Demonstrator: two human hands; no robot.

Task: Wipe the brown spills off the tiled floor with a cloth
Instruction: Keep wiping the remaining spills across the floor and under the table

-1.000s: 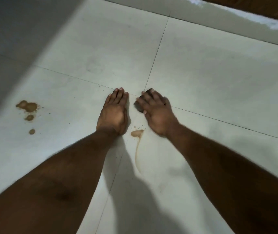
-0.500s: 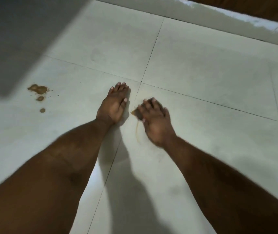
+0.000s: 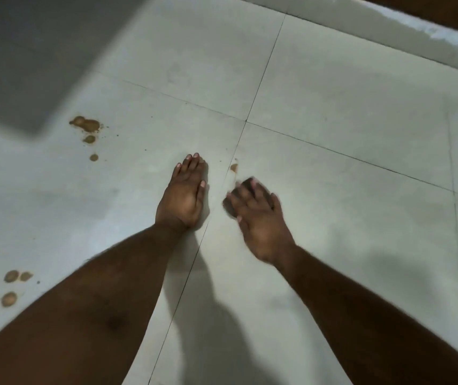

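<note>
r hand point(image 3: 261, 215) slid back off small brown spot point(image 3: 234, 167), fingers over dark cloth point(image 3: 229, 208); l hand point(image 3: 184, 194) flat, fingers together.

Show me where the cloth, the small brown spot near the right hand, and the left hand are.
cloth point(image 3: 229, 207), head view, dark edge under the fingers
small brown spot point(image 3: 234, 167), head view, its middle
left hand point(image 3: 184, 194), head view, its back
</note>
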